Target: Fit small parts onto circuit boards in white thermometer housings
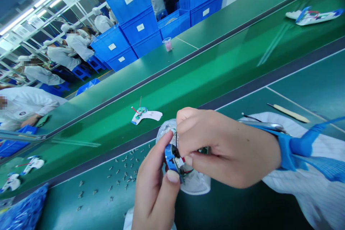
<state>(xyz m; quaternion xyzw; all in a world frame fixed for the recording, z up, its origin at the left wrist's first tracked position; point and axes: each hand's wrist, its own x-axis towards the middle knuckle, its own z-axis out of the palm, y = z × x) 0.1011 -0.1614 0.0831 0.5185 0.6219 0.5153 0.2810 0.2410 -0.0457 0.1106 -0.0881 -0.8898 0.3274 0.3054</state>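
Both my hands meet low in the middle of the view over a dark green bench. My left hand (pixel 155 187) pinches a small round blue part with wires and a tiny board (pixel 172 158) between thumb and fingers. My right hand (pixel 226 147) is closed on the same part from the right, fingers curled over its top. A blue wrist strap (pixel 289 149) circles my right wrist over a white sleeve. A clear plastic cup (pixel 196 185) lies under the hands.
Several tiny metal parts (pixel 121 174) lie scattered left of my hands. A white piece with a small board (pixel 144 115) rests on the green conveyor belt (pixel 215 68), others farther off. A wooden stick (pixel 289 113) lies at right. Blue crates (pixel 134 18) and people in white coats are behind.
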